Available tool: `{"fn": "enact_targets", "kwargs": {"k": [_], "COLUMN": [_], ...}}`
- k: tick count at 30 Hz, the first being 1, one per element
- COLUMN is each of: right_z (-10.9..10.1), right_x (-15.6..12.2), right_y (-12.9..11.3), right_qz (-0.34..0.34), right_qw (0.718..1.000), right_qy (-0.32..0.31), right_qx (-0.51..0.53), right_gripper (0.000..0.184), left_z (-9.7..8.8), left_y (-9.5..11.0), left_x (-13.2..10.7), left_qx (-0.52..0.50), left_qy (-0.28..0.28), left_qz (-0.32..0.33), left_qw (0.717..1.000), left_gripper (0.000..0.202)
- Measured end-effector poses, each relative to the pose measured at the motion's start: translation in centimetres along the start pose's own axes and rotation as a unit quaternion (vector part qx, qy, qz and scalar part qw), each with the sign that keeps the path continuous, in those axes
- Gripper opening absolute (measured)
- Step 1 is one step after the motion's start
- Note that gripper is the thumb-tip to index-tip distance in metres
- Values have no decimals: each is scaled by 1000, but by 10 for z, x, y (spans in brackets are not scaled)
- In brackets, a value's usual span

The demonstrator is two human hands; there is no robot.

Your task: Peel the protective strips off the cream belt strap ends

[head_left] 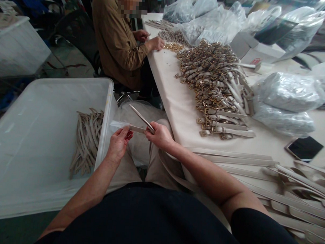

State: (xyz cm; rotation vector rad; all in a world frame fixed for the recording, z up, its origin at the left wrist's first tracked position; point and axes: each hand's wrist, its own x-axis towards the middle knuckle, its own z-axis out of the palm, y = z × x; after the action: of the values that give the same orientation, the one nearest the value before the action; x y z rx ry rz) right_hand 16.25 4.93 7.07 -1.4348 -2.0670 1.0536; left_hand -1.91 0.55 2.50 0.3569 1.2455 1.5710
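Observation:
My left hand [119, 142] pinches one end of a beige strap [137, 128] over my lap, fingers closed on it. My right hand [159, 136] grips the same strap where it folds, and a free end of it [141, 117] points up and left. Both hands hover between the clear plastic bin [31, 138] on my left and the table edge on my right. Several finished beige straps [87, 140] lie inside the bin.
A heap of buckled straps [217, 88] covers the white table [176, 108]. Long plain straps [283, 183] lie at the near right beside a phone [305, 148]. Plastic bags [286, 98] and a cardboard box [250, 50] sit farther back. Another person [114, 38] works at the table's far end.

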Motion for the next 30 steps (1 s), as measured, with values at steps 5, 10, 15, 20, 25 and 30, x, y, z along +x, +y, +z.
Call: {"fn": "enact_targets", "kwargs": {"k": [5,10,15,20,25,30], "right_z": [3,9,5,-13,-23,-11], "right_x": [1,2,2,-2,-8,-7], "right_y": [5,8,10,4,-55,-108], "right_qz": [4,7,24,8,-78,-167], "right_qw": [998,982,951,932,926,905], "right_qy": [-17,-39,-118,-210,-203,-283], "right_qx": [57,184,286,297,309,269], "right_gripper": [15,9,28,39,38,41], "left_z": [7,20,21,10,-6,-44], "left_y": [-14,-27,-14,39,128,176], "left_x": [-11,-28,-19,-6,-29,-51], "left_qx": [4,9,-12,-11,-11,-58], "left_qy": [-24,-116,-111,-29,17,41], "left_qz": [-43,-90,-77,23,320,408], "left_qw": [999,989,991,999,947,910], "left_gripper": [46,30,29,26,24,26]}}
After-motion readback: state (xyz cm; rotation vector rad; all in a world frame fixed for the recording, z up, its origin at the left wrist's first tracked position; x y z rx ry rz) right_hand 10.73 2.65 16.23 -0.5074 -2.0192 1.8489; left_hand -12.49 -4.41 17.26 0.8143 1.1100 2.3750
